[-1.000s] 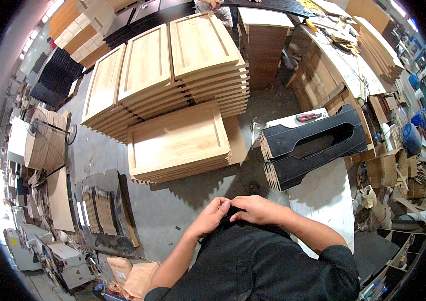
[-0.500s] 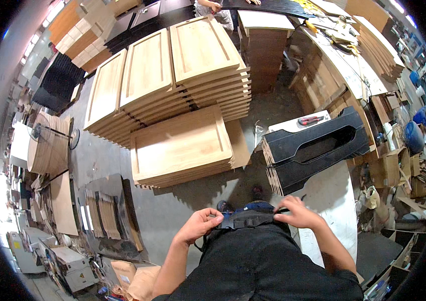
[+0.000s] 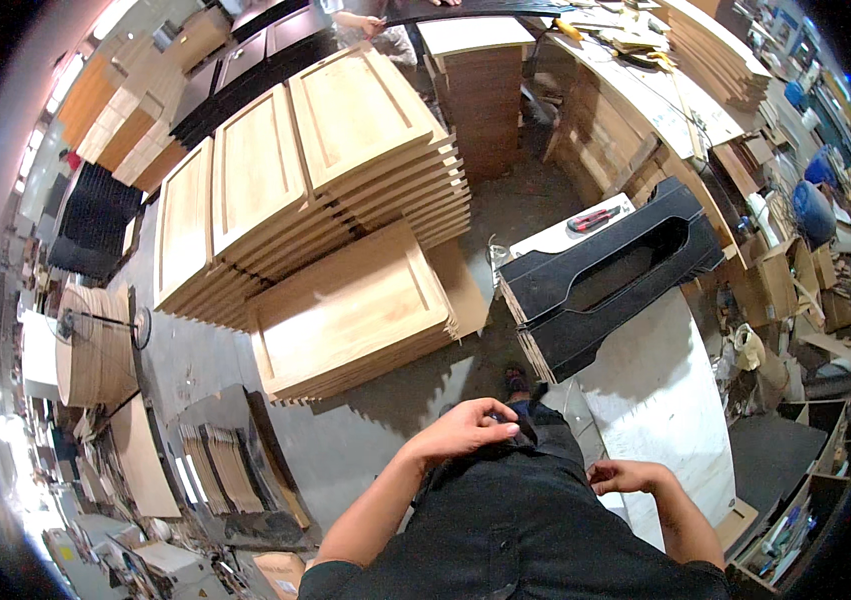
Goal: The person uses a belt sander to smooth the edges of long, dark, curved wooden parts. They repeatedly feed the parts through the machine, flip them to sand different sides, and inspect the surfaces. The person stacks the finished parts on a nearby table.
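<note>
Both my hands are at my waist, over my black clothing (image 3: 485, 520). My left hand (image 3: 467, 430) has come across to the front of it, thumb and fingers closed on a black strap (image 3: 523, 430) that is hard to tell from the dark cloth. Beside my right hip, my right hand (image 3: 623, 477) is curled with its fingertips against the edge of the clothing. What those fingers hold, if anything, is hidden.
Ahead stand large stacks of wooden panels (image 3: 255, 180) and a lower stack (image 3: 350, 310). Black cut-out panels (image 3: 615, 280) lie to the right, beside a red-and-black utility knife (image 3: 593, 220) and over a white board (image 3: 660, 390). A floor fan (image 3: 105, 328) stands left; another person's hand (image 3: 360, 22) shows far off.
My left hand has moved right to the middle of my waist. My right hand has dropped lower, to my hip. The view has turned and shifted slightly.
</note>
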Motion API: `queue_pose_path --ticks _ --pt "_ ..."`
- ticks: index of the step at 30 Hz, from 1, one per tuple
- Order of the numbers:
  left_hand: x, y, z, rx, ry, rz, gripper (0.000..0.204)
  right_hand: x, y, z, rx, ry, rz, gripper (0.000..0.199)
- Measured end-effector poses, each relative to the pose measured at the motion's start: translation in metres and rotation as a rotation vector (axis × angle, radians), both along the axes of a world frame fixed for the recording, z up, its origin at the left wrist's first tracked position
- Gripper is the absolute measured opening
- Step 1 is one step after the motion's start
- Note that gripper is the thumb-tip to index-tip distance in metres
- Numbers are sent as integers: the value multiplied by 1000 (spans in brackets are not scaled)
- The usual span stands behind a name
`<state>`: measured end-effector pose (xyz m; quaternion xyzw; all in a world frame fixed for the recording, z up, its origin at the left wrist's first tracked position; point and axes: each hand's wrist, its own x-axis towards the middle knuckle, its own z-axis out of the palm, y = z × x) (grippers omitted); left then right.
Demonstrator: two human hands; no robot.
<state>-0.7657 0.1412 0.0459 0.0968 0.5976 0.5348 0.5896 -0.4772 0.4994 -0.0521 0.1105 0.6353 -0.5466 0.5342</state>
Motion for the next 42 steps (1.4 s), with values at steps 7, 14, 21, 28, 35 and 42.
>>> queue_pose_path --ticks 7,14,21,28,35,42 --pt "-2 37 -6 -10 81 -210 50 46 -20 -40 73 -161 -186 42" --pt "-3 57 1 14 109 -252 49 44 -40 -21 -41 155 -571 7" --pt "-8 61 -2 65 150 -286 47 27 -32 -3 -218 -74 -853 10" --pt "-6 52 -6 68 158 -269 45 12 -33 6 -312 -205 -889 27" --pt "-11 47 -4 39 130 -282 43 -30 -25 34 -272 -120 -946 26" --pt "-19 28 -8 -50 143 -192 46 -107 -34 69 -195 41 -633 30"
